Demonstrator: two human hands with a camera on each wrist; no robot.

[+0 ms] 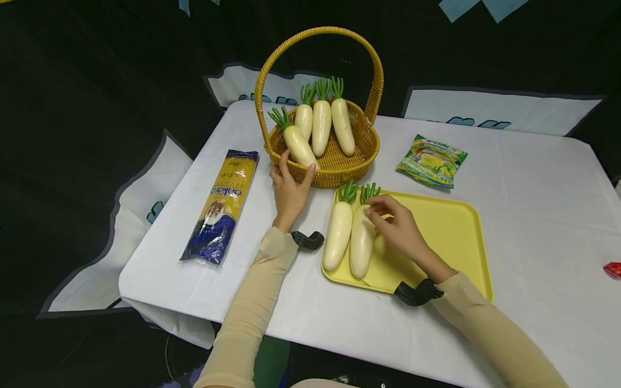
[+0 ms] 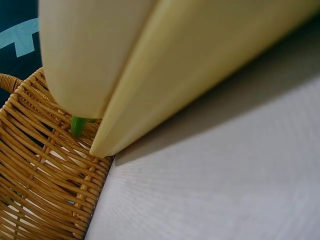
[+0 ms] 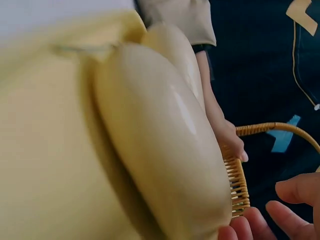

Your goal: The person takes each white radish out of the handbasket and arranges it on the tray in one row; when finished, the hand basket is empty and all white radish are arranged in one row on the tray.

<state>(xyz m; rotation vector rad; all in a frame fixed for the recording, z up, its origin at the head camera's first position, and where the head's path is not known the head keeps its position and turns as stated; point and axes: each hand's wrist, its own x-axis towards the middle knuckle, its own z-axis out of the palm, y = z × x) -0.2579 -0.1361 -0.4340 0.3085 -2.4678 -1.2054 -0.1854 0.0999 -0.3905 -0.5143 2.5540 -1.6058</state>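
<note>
My left hand (image 1: 291,191) rests at the front left rim of a wicker basket (image 1: 335,175), thumb and fingers spread along the rim beside a white radish (image 1: 299,146). Three more white radishes (image 1: 321,126) lie behind it, green tops toward the back. Over the yellow tray (image 1: 436,231), my right hand (image 1: 398,226) reaches to the leaf end of a white radish (image 1: 361,242). In the right wrist view its thumb stands apart from the fingers (image 3: 295,227), which are right by the radish (image 3: 160,130). Another radish (image 1: 338,237) lies alongside on the tray's left side.
Left of the basket lies a blue and yellow pasta packet (image 1: 220,210). A green and yellow sachet (image 1: 432,161) lies behind the tray. A small red item (image 1: 612,269) is near the right edge of the white table (image 1: 538,226). The basket's tall handle (image 1: 320,31) arches over it.
</note>
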